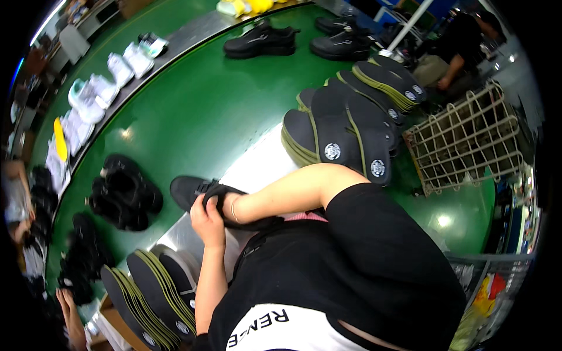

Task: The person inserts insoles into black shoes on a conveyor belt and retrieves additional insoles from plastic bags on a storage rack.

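Our left hand [208, 225] grips one black shoe [188, 188], twelve o'clock of its fingers; our right hand [229, 202], inside, we can't read; two dark shoes [120, 206] at ten.

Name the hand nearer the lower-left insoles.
Left: the left hand, on the black shoe, is beyond the insoles; the right hand, mostly inside the shoe, is farther off.

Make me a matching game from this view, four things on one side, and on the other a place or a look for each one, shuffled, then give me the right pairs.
Things:
1. Left hand
2. Stacked insoles
3. Wire basket
4. Yellow insole

Places and looks:
A. Among the white sneakers
B. Dark tops, yellow-green edges
C. At the opening of a black shoe
D. Pale open grid, at the picture's right

Right pairs: 1-C, 2-B, 3-D, 4-A.
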`<state>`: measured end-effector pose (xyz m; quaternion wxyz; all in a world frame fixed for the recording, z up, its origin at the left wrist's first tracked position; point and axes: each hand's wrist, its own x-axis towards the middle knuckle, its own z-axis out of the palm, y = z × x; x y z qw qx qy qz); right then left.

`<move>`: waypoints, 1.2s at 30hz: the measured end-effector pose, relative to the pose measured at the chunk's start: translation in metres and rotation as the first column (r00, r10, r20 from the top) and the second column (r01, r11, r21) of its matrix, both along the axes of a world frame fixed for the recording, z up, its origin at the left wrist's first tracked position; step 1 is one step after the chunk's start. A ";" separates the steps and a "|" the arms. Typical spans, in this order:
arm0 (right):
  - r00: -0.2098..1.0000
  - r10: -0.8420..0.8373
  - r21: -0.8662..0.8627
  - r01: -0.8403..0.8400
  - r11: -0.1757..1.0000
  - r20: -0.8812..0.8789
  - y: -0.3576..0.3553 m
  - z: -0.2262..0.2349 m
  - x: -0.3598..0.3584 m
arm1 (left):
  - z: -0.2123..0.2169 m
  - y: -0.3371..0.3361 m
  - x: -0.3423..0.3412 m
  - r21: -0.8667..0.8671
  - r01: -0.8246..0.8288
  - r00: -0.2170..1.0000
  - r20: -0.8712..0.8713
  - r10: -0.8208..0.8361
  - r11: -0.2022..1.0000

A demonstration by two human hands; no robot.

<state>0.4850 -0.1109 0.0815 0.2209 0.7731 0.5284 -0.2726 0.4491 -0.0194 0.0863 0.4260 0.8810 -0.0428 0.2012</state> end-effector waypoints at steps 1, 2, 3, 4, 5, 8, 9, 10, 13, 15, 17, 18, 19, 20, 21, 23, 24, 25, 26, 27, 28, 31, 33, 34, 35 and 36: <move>0.997 0.066 -0.048 -0.068 0.997 -0.026 -0.004 0.010 -0.003 | -0.002 0.002 -0.001 0.001 -0.018 1.000 -0.019 0.018 1.000; 0.992 0.070 -0.045 -0.075 0.996 -0.107 -0.013 0.026 -0.006 | -0.006 0.005 -0.002 -0.023 -0.024 0.999 -0.044 0.023 0.999; 0.980 0.036 -0.019 -0.040 0.999 -0.197 -0.024 0.043 -0.010 | -0.009 0.005 -0.002 -0.100 0.003 0.996 -0.088 -0.012 0.995; 0.958 0.014 0.015 -0.010 1.000 -0.288 -0.033 0.052 -0.010 | -0.002 0.003 -0.003 -0.105 0.004 0.998 -0.066 -0.011 0.994; 0.893 -0.075 0.215 0.188 0.958 -0.445 -0.042 0.058 -0.006 | -0.002 0.011 -0.002 -0.121 0.007 0.995 -0.098 -0.019 0.993; 0.862 -0.187 0.422 0.407 0.810 -0.471 -0.063 0.081 0.021 | 0.006 0.029 0.003 -0.247 -0.008 0.969 -0.241 -0.053 0.969; 0.864 -0.265 0.518 0.474 0.712 -0.427 -0.075 0.085 0.035 | -0.001 0.042 0.008 -0.289 -0.008 0.966 -0.249 -0.067 0.957; 0.854 -0.340 0.607 0.520 0.601 -0.395 -0.090 0.089 0.050 | -0.002 0.052 0.011 -0.318 -0.029 0.969 -0.242 -0.051 0.948; 0.729 -0.536 0.590 0.673 0.446 -0.426 -0.137 0.109 0.097 | 0.014 0.091 0.014 -0.464 -0.020 0.931 -0.332 -0.153 0.886; 0.657 -0.693 0.646 0.673 0.360 -0.297 -0.173 0.094 0.131 | 0.028 0.107 0.012 -0.487 -0.036 0.904 -0.388 -0.180 0.873; 0.528 -0.832 0.596 0.728 0.338 -0.173 -0.210 0.066 0.171 | 0.030 0.117 0.006 -0.395 -0.077 0.887 -0.447 -0.118 0.915; 0.460 -0.880 0.581 0.750 0.314 -0.118 -0.222 0.058 0.184 | 0.035 0.114 0.000 -0.337 -0.105 0.868 -0.490 -0.079 0.935; 0.371 -0.925 0.547 0.792 0.271 -0.078 -0.235 0.056 0.194 | 0.033 0.115 -0.004 -0.277 -0.160 0.878 -0.478 0.008 0.947; 0.316 -0.949 0.558 0.790 0.255 -0.013 -0.248 0.050 0.205 | 0.031 0.113 -0.007 -0.219 -0.213 0.885 -0.455 0.094 0.952; 0.211 -0.977 0.561 0.804 0.198 0.044 -0.261 0.042 0.213 | 0.029 0.102 -0.014 -0.270 -0.305 0.896 -0.405 0.179 0.913; 0.102 -0.990 0.532 0.835 0.141 0.102 -0.279 0.037 0.230 | 0.021 0.088 -0.026 -0.137 -0.393 0.884 -0.328 0.333 0.909; 0.072 -0.991 0.546 0.829 0.120 0.110 -0.292 0.026 0.240 | 0.020 0.071 -0.030 -0.135 -0.443 0.876 -0.276 0.396 0.886; 0.044 -0.994 0.552 0.828 0.093 0.102 -0.295 0.024 0.248 | 0.017 0.060 -0.036 -0.087 -0.455 0.871 -0.249 0.423 0.886; 0.022 -0.996 0.559 0.826 0.069 0.090 -0.294 0.021 0.256 | 0.014 0.051 -0.045 -0.036 -0.473 0.863 -0.217 0.455 0.880; 0.018 -0.995 0.572 0.817 0.068 0.093 -0.294 0.015 0.268 | 0.013 0.044 -0.052 -0.081 -0.511 0.821 -0.340 0.458 0.856; 0.006 -0.995 0.583 0.810 0.062 0.098 -0.297 0.008 0.279 | -0.012 0.047 -0.066 0.138 -0.572 0.712 -0.404 0.574 0.808; -0.020 -0.993 0.620 0.782 0.057 0.117 -0.303 -0.003 0.305 | -0.022 0.049 -0.069 0.229 -0.599 0.638 -0.442 0.630 0.767; -0.039 -0.992 0.660 0.749 0.050 0.119 -0.310 -0.013 0.325 | -0.028 0.054 -0.071 0.274 -0.591 0.624 -0.442 0.645 0.759; -0.046 -0.989 0.701 0.711 0.065 0.138 -0.311 -0.017 0.332 | -0.029 0.056 -0.074 0.290 -0.585 0.625 -0.433 0.649 0.757; -0.060 -0.988 0.694 0.718 0.059 0.146 -0.311 -0.019 0.342 | -0.032 0.056 -0.076 0.298 -0.604 0.612 -0.421 0.670 0.739; -0.064 -0.988 0.704 0.708 0.055 0.141 -0.310 -0.021 0.348 | -0.034 0.055 -0.078 0.306 -0.624 0.596 -0.410 0.691 0.719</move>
